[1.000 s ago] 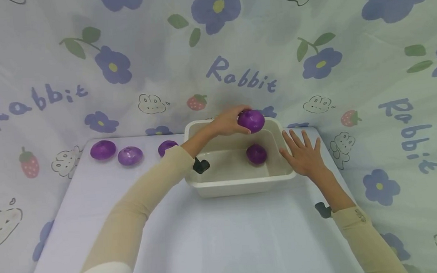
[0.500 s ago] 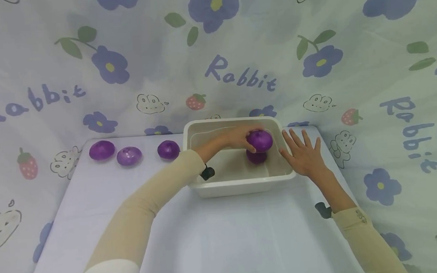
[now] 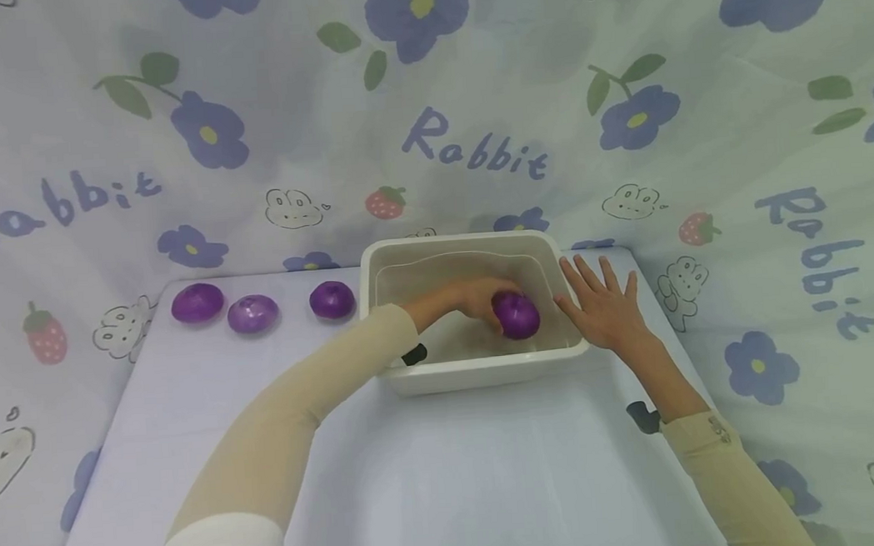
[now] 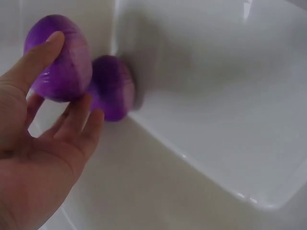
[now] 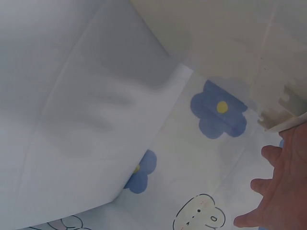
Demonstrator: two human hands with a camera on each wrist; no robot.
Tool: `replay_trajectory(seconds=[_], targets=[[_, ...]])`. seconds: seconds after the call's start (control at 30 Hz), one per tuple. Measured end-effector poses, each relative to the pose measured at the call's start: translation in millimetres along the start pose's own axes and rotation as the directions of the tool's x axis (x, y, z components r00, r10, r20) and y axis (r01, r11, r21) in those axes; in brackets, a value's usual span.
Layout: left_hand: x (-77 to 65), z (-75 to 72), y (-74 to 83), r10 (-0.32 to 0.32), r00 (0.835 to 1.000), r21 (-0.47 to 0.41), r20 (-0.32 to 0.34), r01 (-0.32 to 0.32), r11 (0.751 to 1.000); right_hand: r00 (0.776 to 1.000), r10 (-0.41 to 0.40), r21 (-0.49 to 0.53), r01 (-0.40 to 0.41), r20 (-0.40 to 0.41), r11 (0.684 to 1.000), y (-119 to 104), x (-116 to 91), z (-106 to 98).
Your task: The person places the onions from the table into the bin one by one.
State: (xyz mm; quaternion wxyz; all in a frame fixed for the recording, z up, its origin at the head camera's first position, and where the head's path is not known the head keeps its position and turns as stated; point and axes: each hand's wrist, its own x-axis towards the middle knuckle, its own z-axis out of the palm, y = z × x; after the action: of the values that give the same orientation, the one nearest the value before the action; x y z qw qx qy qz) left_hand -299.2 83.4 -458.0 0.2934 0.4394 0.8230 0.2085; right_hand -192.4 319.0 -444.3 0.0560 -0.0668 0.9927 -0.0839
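Inside a white plastic bin (image 3: 481,375), my left hand (image 3: 479,297) holds a purple onion (image 3: 517,315) low near the right end. The left wrist view shows the thumb over this onion and the fingers beneath it. Just beyond it in that view, a second onion (image 4: 112,91) sits in the bin's corner; from the head view the held one covers it. My right hand (image 3: 608,306) is at the bin's right rim, fingers straight and spread. In the right wrist view, part of that hand (image 5: 285,182) shows against the bin's edge, holding nothing.
Left of the bin, three more onions lie near the back edge of the white table (image 3: 449,473): one close to the bin (image 3: 332,300), a paler one (image 3: 253,314) and a dark one (image 3: 197,303). A patterned curtain (image 3: 425,73) rises behind the table.
My left hand has lowered the onion from above the bin's back rim down into the bin, over the other onion. The right hand stays in place. The view has shifted slightly.
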Motion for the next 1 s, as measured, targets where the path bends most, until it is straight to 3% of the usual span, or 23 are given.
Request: replay_trajectory(seconds=[0.23,0.7,1.0], targets=[[3.9,11.6,-2.8,0.003,0.998,-0.028,0.069,-0.001,1.0,1.0,0.002,0.005,-0.002,0.001,1.0,-1.5,-0.5,-1.6],[11.1,20.0,0.4,-0.098,0.982,0.12,0.162,0.079,0.99,1.0,0.012,-0.002,-0.012,-0.005,1.0,0.7,1.3,1.2],[13.8,21.2,-1.5,-0.133,0.97,0.123,0.205,0.109,0.986,1.0,0.015,0.0,-0.015,-0.006,1.0,1.3,2.9,2.9]])
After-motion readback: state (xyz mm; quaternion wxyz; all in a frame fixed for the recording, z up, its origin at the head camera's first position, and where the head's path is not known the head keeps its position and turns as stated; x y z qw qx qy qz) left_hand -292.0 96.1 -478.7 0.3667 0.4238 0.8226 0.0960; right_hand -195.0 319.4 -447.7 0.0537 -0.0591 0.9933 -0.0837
